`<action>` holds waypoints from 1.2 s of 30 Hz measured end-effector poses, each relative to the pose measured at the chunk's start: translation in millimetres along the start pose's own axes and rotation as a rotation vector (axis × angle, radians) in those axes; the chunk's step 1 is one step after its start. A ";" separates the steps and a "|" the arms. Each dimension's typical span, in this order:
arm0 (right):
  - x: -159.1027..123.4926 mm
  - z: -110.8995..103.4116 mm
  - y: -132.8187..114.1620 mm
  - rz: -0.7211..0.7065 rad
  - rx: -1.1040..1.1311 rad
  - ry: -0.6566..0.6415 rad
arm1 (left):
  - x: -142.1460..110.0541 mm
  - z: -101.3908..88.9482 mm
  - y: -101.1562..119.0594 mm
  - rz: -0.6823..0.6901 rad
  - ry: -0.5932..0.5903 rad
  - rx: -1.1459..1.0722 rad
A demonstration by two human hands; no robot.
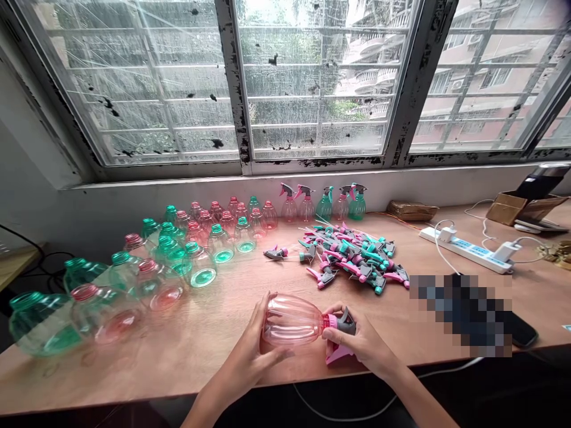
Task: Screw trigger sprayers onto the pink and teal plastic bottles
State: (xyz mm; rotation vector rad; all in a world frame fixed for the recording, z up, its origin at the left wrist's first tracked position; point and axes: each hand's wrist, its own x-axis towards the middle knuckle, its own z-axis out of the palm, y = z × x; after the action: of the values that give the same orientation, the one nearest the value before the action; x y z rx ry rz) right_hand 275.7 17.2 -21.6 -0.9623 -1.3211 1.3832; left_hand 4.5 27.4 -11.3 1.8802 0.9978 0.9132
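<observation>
A pink transparent bottle (pixel 292 321) lies on its side near the front edge of the wooden table (pixel 232 285). My left hand (pixel 250 356) is wrapped round its base end. My right hand (pixel 363 342) pinches the pink and grey spray trigger head (pixel 341 333) sitting on the bottle's neck. A pile of loose pink, teal and grey trigger heads (pixel 352 258) lies beyond my right hand. Several open pink and green bottles (pixel 178 261) stand to the left in rows.
Several finished spray bottles (pixel 323 205) stand against the wall under the window. A white power strip (pixel 468 249) with chargers and cables lies at the right, with a phone (pixel 520 330) near the front edge. Cardboard packets (pixel 413 210) sit at the back right.
</observation>
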 end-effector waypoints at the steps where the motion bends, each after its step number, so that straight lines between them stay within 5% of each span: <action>1: 0.0 0.0 0.1 -0.001 0.000 0.004 | 0.4 0.3 -1.7 0.019 0.001 0.009; 36: -0.4 -0.7 0.2 -0.024 0.050 -0.013 | 1.0 1.1 -1.1 0.020 -0.013 -0.121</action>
State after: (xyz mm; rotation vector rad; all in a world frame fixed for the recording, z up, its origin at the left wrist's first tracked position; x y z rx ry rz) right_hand 276.5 17.0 -22.0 -0.9030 -1.2976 1.4001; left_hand 5.5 28.4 -12.5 1.7950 0.8972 0.9507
